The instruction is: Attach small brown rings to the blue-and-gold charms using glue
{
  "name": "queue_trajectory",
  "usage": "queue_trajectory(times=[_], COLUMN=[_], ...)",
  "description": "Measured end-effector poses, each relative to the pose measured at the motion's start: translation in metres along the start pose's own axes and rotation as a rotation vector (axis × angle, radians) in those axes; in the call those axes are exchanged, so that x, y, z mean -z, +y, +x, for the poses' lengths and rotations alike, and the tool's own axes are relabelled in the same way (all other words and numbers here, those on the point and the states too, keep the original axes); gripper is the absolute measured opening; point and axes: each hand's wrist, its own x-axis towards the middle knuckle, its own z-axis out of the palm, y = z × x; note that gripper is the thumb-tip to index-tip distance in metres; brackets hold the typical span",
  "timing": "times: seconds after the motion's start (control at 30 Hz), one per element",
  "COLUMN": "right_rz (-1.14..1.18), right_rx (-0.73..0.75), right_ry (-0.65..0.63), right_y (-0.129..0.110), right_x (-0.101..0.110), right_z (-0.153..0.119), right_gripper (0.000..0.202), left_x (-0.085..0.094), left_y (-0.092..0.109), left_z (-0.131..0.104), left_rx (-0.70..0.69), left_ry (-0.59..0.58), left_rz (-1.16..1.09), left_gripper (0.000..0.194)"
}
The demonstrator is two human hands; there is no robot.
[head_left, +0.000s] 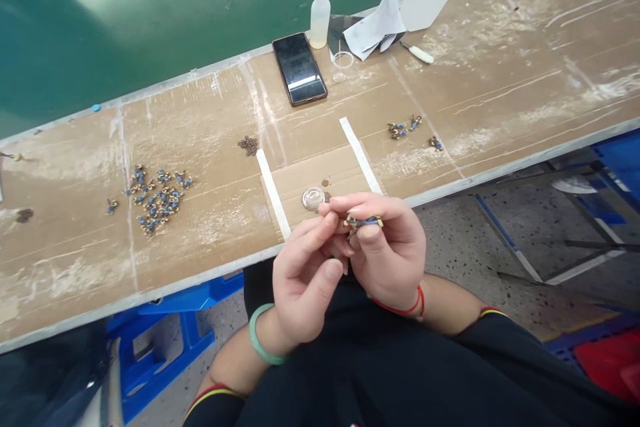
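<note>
In front of my body, over the table's near edge, both hands are close together. My right hand point(390, 250), with a red cord at the wrist, pinches a tiny blue and yellowish figurine point(367, 221) between thumb and fingers. My left hand point(307, 280), wearing a green bangle, has its fingers curled at the figurine's left end. Whatever its fingertips grip there is too small and hidden to name. Just beyond the fingers, a small round shiny dish point(313, 198) rests on a cardboard piece point(320, 170) taped down with white strips.
A pile of similar figurines point(159, 203) lies left; several more point(405, 127) lie right. Small brown rings point(247, 145) are heaped near the left tape strip. Farther back are a phone point(300, 70), a nozzle bottle point(321, 13), crumpled paper point(375, 30) and a white-handled tool point(420, 54).
</note>
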Motion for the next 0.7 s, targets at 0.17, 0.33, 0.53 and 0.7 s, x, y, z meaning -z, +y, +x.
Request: queue_trajectory(times=[0.17,0.33,0.53,0.7], right_rz=[0.028,0.04,0.063,0.036], right_rx=[-0.093,-0.129,-0.124,-0.085], right_ry=[0.009,0.044,0.046,-0.029], right_y=[-0.0023,-0.0029,-0.0026,-0.0009], right_x=[0.0009,0.0012,0.0026,0.0091], right_z=[0.0033,0.0005,-0.0018,-0.003], right_gripper=[0.015,0.013,0.011,0.011], left_x=[0.0024,0.0024,0.0015,0.0031], left_y=[-0.0012,-0.0056,-0.0063,-0.0011], left_z=[-0.0036,-0.0077,-0.0081,-0.0071], left_rx=[0.044,0.062,0.084,0.094], left_ry=[-0.041,-0.096,-0.131,-0.15], left_rz=[0.052,0.064,0.033,0.038], left_gripper=[0.053,0.063,0.065,0.067])
